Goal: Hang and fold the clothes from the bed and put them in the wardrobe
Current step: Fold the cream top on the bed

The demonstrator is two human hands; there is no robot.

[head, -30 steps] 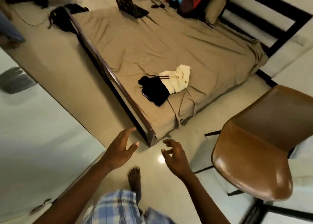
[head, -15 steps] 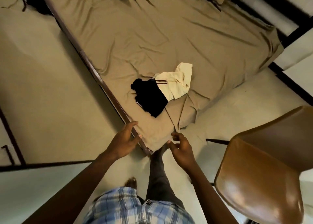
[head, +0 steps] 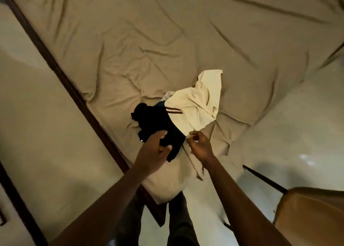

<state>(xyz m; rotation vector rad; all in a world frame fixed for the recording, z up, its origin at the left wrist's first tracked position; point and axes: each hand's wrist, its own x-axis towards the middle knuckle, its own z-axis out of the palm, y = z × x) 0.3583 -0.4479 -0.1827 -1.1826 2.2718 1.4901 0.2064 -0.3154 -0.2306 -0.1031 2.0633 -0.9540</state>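
Only the head camera to go on here, looking straight down at the foot corner of the bed.

Two pieces of clothing are on the rumpled tan bed sheet (head: 149,40), near the corner: a crumpled black cloth garment (head: 154,121), and a cream cloth garment with brown stripes (head: 201,104) overlapping its far side. The left hand (head: 155,149) has a proper grip on the near edge of the black one, thumb on top and fingers curled under. The right hand (head: 200,145) has its fingertips pinched together right at the cream one's near hem, touching or just beside it (whether it's actually got cloth in there, I can't tell).

So I'd call this the pick-up step, very early on, with nothing hung or folded yet. The wardrobe isn't in view at all.

Next move, I reckon: lift the black piece clear so it peels off the cream one instead of dragging it along, then shake it out to find the shoulders or waistband.

There's also a dark wooden bed frame rail (head: 61,74) and a brown moulded chair (head: 312,214) at lower right.
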